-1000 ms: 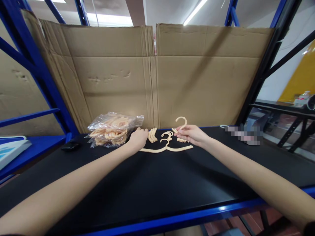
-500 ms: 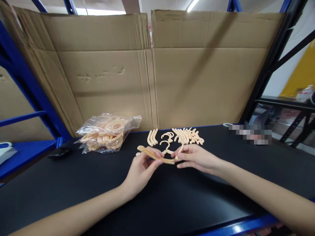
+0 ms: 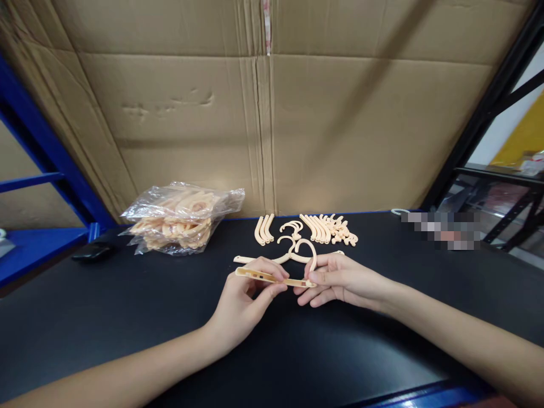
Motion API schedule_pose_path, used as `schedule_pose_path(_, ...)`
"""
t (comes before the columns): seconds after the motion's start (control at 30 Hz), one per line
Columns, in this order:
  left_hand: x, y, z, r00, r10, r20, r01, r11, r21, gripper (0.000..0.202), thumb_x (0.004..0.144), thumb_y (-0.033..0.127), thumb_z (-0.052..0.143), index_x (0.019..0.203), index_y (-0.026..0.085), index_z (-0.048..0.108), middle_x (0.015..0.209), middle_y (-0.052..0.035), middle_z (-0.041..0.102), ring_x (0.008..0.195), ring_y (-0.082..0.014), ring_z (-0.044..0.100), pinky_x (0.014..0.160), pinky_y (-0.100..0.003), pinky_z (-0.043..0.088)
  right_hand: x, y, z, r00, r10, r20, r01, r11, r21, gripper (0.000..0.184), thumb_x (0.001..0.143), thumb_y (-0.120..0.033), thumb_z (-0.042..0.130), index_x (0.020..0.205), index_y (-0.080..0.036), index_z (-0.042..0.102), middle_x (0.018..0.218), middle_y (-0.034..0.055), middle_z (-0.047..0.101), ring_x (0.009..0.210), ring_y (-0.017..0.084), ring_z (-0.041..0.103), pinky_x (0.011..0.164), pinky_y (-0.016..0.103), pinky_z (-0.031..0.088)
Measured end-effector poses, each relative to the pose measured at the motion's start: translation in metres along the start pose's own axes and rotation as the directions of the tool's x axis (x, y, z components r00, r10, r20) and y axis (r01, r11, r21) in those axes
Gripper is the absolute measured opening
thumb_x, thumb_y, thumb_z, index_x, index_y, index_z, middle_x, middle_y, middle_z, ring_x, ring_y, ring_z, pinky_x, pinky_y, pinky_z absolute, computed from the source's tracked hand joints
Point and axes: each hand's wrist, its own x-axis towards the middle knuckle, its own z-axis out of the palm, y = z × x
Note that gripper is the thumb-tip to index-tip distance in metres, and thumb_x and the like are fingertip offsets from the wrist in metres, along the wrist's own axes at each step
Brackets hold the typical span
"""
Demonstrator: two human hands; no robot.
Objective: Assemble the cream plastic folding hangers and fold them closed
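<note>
My left hand (image 3: 246,297) pinches a straight cream plastic hanger arm (image 3: 272,277) just above the black shelf top (image 3: 127,317). My right hand (image 3: 340,279) pinches a cream hook piece (image 3: 306,249) at the arm's right end, where the two parts meet. An assembled cream hanger (image 3: 283,258) lies flat just behind my fingers. Farther back lie rows of loose cream parts: curved arms (image 3: 263,228), small hooks (image 3: 291,228) and a larger bunch of pieces (image 3: 328,229).
A clear plastic bag of cream hanger parts (image 3: 181,221) sits at the back left, with a small black object (image 3: 90,251) to its left. Flattened cardboard (image 3: 272,113) lines the back. Blue rack posts (image 3: 51,153) stand left, a black frame (image 3: 480,124) right.
Both hands drew back from the parts rows toward me, the left picking up a hanger arm, the right bringing a hook to its end. The camera tilted downward.
</note>
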Motion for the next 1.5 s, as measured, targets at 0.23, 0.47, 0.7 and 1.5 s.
schedule_pose_path(0.23,0.0,0.003,0.001,1.0,0.001,-0.006,-0.001,0.999,0.042,0.005,0.081,0.017,0.063,0.076,0.018,0.063,0.08,-0.0046,0.064,0.079,-0.0196,0.063,0.07,-0.03,0.052,-0.001,0.001,0.011,0.986,-0.125,-0.114,0.106,0.982,-0.159,0.032,0.072,-0.039,0.075,0.078,-0.013,0.057,0.081,0.0118,0.072,0.079,0.024,0.072,0.071,0.032,0.057)
schedule_pose_path(0.47,-0.004,0.002,0.002,0.999,-0.025,-0.034,0.024,0.999,-0.029,0.005,0.082,0.016,0.062,0.079,0.02,0.063,0.082,-0.0025,0.063,0.081,-0.0171,0.063,0.067,-0.025,0.053,-0.001,0.004,0.018,0.961,-0.23,-0.157,0.186,0.95,-0.25,0.032,0.071,-0.04,0.074,0.076,-0.014,0.055,0.071,0.0082,0.071,0.07,0.023,0.072,0.065,0.033,0.058)
schedule_pose_path(0.7,-0.007,0.004,0.004,0.997,-0.057,-0.056,0.053,0.996,-0.068,0.001,0.082,0.019,0.063,0.081,0.02,0.062,0.083,-0.0025,0.061,0.082,-0.0177,0.062,0.069,-0.027,0.055,-0.001,0.008,0.019,0.943,-0.292,-0.159,0.243,0.931,-0.272,0.031,0.074,-0.04,0.072,0.077,-0.015,0.054,0.071,0.0064,0.071,0.065,0.021,0.071,0.061,0.031,0.058)
schedule_pose_path(1.5,-0.005,0.011,0.023,0.91,-0.414,-0.02,0.39,0.871,-0.299,0.029,0.068,0.025,0.076,0.09,0.017,0.058,0.079,-0.0031,0.07,0.079,-0.02,0.067,0.077,-0.035,0.054,0.005,0.013,0.021,0.904,-0.395,-0.163,0.325,0.884,-0.337,0.027,0.073,-0.042,0.071,0.08,-0.017,0.062,0.068,0.001,0.062,0.051,0.011,0.057,0.045,0.025,0.051)
